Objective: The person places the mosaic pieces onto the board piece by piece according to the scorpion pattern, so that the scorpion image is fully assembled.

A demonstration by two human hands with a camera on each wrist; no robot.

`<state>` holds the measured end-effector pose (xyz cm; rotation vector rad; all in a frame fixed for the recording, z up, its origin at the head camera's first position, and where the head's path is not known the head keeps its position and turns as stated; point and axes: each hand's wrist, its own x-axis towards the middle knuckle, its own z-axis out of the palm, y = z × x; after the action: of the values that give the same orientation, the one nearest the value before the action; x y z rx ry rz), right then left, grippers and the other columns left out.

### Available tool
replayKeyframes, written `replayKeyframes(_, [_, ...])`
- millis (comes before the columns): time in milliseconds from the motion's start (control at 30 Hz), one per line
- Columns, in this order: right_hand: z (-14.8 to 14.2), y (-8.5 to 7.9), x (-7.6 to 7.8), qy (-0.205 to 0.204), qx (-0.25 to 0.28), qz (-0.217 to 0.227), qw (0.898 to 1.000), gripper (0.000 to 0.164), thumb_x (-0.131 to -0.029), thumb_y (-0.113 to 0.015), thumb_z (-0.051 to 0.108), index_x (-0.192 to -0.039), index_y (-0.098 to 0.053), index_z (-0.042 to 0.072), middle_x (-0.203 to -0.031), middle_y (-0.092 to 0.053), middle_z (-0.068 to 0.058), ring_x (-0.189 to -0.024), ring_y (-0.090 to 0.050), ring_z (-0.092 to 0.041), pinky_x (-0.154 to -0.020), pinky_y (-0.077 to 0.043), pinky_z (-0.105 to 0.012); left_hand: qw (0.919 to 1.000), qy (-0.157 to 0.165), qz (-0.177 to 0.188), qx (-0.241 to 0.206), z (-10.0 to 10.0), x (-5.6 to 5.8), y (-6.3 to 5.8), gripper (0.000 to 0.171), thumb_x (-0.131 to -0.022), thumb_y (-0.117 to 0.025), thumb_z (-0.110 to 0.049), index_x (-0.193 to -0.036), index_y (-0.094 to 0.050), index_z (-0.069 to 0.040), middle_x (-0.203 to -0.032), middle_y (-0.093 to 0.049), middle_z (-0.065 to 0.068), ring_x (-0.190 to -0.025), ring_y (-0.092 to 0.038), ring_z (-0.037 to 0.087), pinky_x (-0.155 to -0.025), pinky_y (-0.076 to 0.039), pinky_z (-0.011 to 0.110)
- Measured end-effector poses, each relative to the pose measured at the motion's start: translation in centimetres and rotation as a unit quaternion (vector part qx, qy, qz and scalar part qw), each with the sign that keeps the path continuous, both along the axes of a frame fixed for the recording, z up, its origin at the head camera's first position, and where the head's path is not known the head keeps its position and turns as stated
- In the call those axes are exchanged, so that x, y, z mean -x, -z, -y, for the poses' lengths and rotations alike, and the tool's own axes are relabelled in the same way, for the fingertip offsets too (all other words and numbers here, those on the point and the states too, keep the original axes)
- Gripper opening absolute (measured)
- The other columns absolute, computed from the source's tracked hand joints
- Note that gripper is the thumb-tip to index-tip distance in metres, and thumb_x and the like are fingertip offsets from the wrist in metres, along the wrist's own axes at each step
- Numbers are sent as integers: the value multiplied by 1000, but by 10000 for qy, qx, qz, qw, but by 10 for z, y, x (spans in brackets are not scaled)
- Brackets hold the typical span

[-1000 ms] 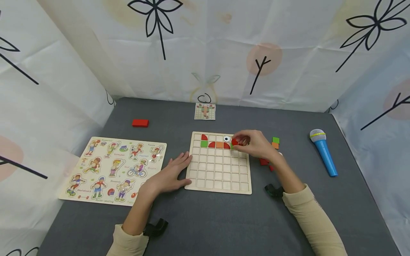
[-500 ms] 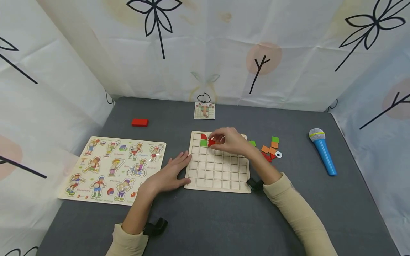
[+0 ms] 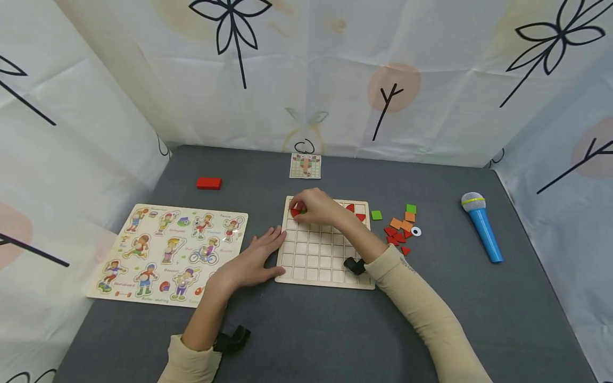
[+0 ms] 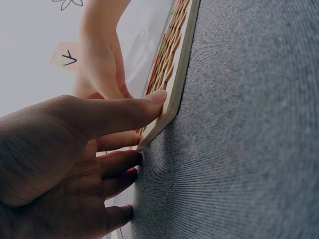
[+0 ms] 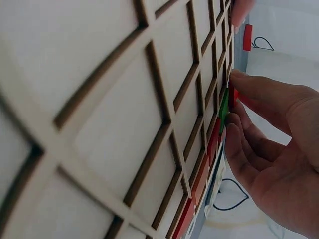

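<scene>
Between thumb and fingers, my right hand (image 3: 320,206) pinches a red quarter-round tile (image 3: 295,212) over the far left cells of the wooden grid board (image 3: 313,260). The right wrist view shows this red tile (image 5: 233,97) edge-on beside a green tile (image 5: 224,108) set in the grid. My left hand (image 3: 258,258) rests against the board's left edge, fingers extended; in the left wrist view its thumb (image 4: 144,107) lies on the rim near a corner. Two red tiles show at the board's far right; my right hand and forearm cover others.
Loose red, orange and green tiles and a white ring-like piece (image 3: 415,231) lie right of the board. A toy microphone (image 3: 483,229) is farther right. On the left are a picture puzzle board (image 3: 160,239) and red block (image 3: 209,183). A pattern card (image 3: 305,166) stands behind.
My right hand has moved left across the board, from its far right part to its far left cells, with the red tile pinched. The left hand has stayed in place.
</scene>
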<state>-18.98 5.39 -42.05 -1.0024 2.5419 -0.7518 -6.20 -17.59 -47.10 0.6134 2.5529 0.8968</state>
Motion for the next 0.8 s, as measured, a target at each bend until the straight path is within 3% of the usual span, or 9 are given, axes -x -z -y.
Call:
replayKeyframes(267, [7,4,3,23,-112,14,9999,28,-98,-81,15,-124,-79,3,-114,-81,-15,-104,-75,-26,-96,-62,-40,9997,70,246,-6,-5,-6,-29,88,-101,-77,-25,-170,-29,0,-181,-19,23,-170,-13,45,-132,-11,76])
replayKeyframes(800, [7,3,3,-80,-140,-160,9997,29,-97,-81,10,-124,-80,0,-116,-81,-16,-108,-76,-29,-99,-63,-42,9996,36,229,127,-8,-6,-29,87,-102,-76,-24,-170,-28,1,-181,-19,23,-170,-14,46,-132,-12,76])
